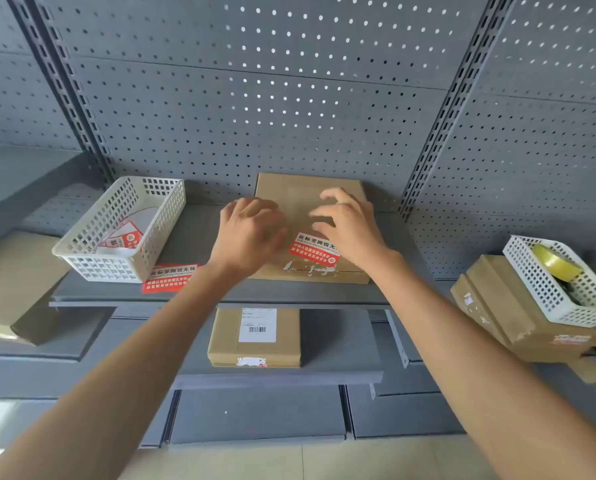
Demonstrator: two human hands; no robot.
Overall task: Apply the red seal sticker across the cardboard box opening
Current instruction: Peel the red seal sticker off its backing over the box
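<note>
A flat cardboard box lies on the grey shelf in front of the pegboard. A red and white seal sticker sits on the box's top near its front edge, above torn white sticker scraps. My left hand rests on the box's left side with fingers curled, holding nothing that I can see. My right hand hovers over the box just right of the sticker, fingers spread and bent, partly covering the sticker's right end.
A white plastic basket with sticker sheets stands left of the box; another red sticker lies on the shelf by it. A second box sits on the lower shelf. At right, a basket with a tape roll tops stacked boxes.
</note>
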